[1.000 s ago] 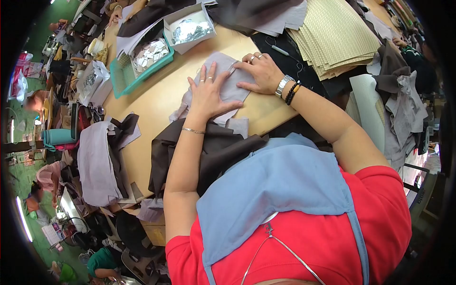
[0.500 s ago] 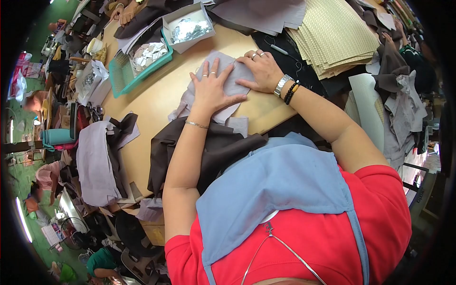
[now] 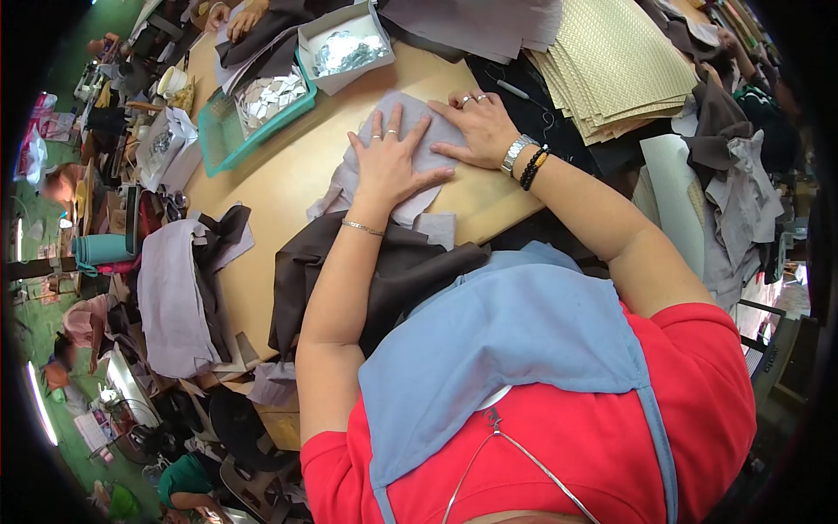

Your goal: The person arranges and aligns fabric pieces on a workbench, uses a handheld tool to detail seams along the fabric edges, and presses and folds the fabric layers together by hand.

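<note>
My left hand (image 3: 391, 164) lies flat with fingers spread on a light grey-lilac piece of fabric (image 3: 397, 105) on the table. My right hand (image 3: 478, 129) rests at the right edge of the same fabric, fingers stretched out and slightly bent, holding nothing. The fabric's lower part runs out in loose folds under my left wrist. Below it a small light fabric scrap (image 3: 436, 229) sits beside a bunched dark brown cloth (image 3: 401, 266) at the table's near edge, partly hidden by my left forearm.
A teal basket (image 3: 229, 160) holds small pale pieces; a white box (image 3: 356, 80) holds shiny silvery pieces. Gold textured sheets (image 3: 602, 61) are stacked at the upper right, near a pen-like tool (image 3: 513, 90) on black material. Another person's hands (image 3: 247, 19) handle dark cloth at the far edge.
My hands stay nearly in place on the fabric. At the far edge, the other person's hands have shifted slightly with the dark cloth.
</note>
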`<state>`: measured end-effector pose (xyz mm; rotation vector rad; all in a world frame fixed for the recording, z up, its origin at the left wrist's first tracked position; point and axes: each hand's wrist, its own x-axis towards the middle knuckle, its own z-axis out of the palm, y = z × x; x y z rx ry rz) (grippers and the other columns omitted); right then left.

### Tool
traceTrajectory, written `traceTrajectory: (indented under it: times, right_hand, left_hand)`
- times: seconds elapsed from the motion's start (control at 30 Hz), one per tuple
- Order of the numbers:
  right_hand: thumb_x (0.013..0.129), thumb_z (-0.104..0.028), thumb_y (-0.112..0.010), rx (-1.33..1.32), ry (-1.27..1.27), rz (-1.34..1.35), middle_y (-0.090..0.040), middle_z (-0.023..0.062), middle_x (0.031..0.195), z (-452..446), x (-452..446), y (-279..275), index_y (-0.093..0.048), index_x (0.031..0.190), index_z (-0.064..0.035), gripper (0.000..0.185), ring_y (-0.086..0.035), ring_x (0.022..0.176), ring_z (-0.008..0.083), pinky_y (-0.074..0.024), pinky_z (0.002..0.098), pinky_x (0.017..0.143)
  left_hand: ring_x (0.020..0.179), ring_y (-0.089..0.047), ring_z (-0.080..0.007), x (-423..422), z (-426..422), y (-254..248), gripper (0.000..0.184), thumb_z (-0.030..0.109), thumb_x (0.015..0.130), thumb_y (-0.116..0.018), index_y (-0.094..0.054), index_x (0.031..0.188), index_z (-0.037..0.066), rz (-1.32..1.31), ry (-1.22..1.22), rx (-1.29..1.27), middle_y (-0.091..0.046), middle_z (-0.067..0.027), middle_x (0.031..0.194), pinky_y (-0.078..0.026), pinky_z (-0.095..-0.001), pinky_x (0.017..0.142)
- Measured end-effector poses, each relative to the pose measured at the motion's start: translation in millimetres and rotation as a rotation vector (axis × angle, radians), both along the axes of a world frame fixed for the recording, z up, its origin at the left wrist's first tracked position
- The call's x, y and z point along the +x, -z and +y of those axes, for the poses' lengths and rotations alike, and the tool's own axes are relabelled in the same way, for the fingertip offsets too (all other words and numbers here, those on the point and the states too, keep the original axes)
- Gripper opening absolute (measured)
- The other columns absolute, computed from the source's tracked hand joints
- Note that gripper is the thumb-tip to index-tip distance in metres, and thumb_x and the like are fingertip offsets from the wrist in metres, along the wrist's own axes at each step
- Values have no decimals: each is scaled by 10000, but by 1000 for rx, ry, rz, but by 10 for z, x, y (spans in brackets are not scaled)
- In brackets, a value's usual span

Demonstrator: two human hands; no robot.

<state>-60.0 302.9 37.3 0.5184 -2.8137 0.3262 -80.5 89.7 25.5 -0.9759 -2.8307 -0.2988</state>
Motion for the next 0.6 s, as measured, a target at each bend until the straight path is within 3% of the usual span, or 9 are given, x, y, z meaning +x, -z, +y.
traceTrajectory:
  times: [0.07, 0.17, 0.27, 0.6]
  right_hand:
    - [846, -559, -623, 18, 42, 4, -596, 138, 1207, -10, -9, 36, -528, 1339, -152, 647, -549, 1153, 303, -349, 444, 1003]
    - [869, -493, -624, -74, -112, 87, -575, 125, 1272, 36, -33, 71, -488, 1366, -120, 636, -530, 1188, 295, -346, 466, 1039]
    - [895, -458, -601, -29, -174, -25, -559, 100, 1322, 33, -31, 82, -456, 1386, -145, 600, -511, 1245, 261, -294, 517, 1101]
    - [924, -479, -552, -17, -165, -40, -540, 39, 1357, 31, -50, 118, -529, 1296, -170, 484, -484, 1280, 248, -280, 625, 1097]
  left_hand:
    - [1398, -287, -480, -1, 2, 0, 999, 848, 633, -580, -441, 1459, 303, 4, -1, -8, -339, -190, 1532, -127, -790, 1014]
    - [1392, -295, -482, 4, 4, -17, 995, 849, 636, -576, -445, 1457, 302, 10, -3, -9, -339, -192, 1531, -131, -790, 1013]
    - [1383, -307, -483, 14, 1, 11, 987, 847, 642, -572, -452, 1453, 297, 26, 5, 9, -344, -191, 1527, -135, -789, 1011]
    - [1395, -351, -390, 229, -126, -86, 829, 767, 738, -580, -520, 1405, 279, 54, -45, -50, -367, -133, 1535, -122, -785, 1014]
